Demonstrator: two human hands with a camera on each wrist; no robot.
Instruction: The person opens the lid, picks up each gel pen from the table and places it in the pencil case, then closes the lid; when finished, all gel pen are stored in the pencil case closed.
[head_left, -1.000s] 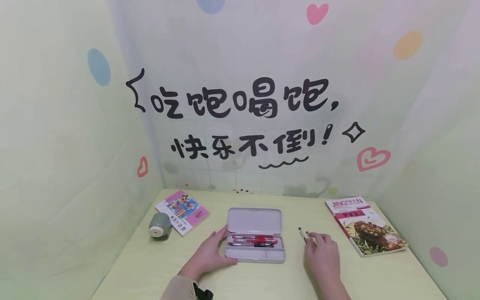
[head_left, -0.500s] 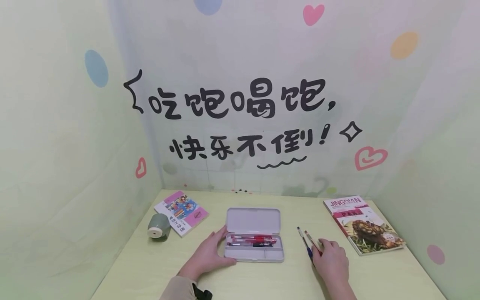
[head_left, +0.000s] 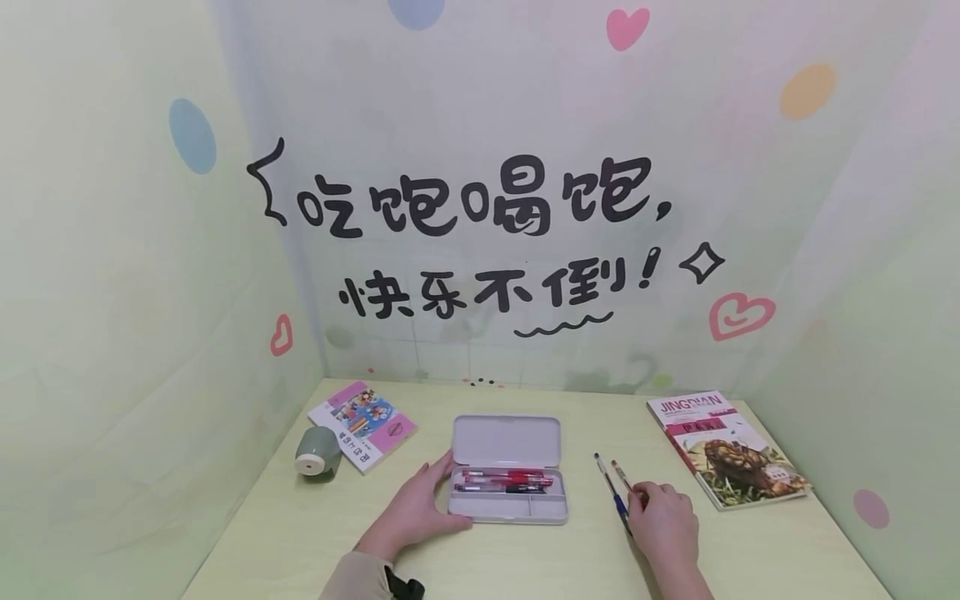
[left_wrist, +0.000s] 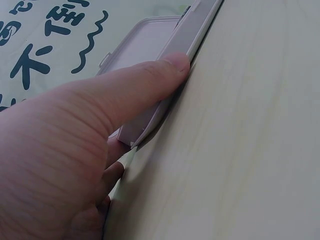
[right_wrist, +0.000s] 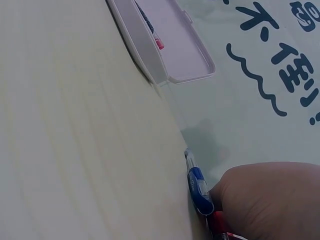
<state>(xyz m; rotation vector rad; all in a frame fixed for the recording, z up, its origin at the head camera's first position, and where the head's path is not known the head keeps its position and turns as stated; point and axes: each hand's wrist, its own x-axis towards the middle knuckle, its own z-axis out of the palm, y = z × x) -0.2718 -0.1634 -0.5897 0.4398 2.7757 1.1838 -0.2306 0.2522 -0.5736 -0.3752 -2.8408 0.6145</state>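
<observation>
An open pale lilac pencil case point(head_left: 507, 442) lies mid-table, its lid tilted back. Several red pens and a dark one point(head_left: 517, 489) lie in its rear compartment. My left hand point(head_left: 416, 510) holds the case's left end, thumb point(left_wrist: 172, 67) along the front edge and fingers behind the side. To the right of the case, my right hand point(head_left: 665, 523) pinches a red pen point(head_left: 621, 475) low over the table. Just left of it lies a blue pen point(head_left: 620, 505), seen close to the thumb in the right wrist view. The right fingertips are partly hidden.
At the back left stands a grey-green pencil sharpener point(head_left: 317, 454) beside a pink-and-blue booklet point(head_left: 375, 429). A magazine point(head_left: 731, 458) lies at the right. Printed fabric walls point(head_left: 480, 350) close off the back and both sides of the table.
My right hand has shifted slightly right and toward me, and more of both pens shows. In the last half second its fingers moved a little on the red pen. My left hand stays on the case.
</observation>
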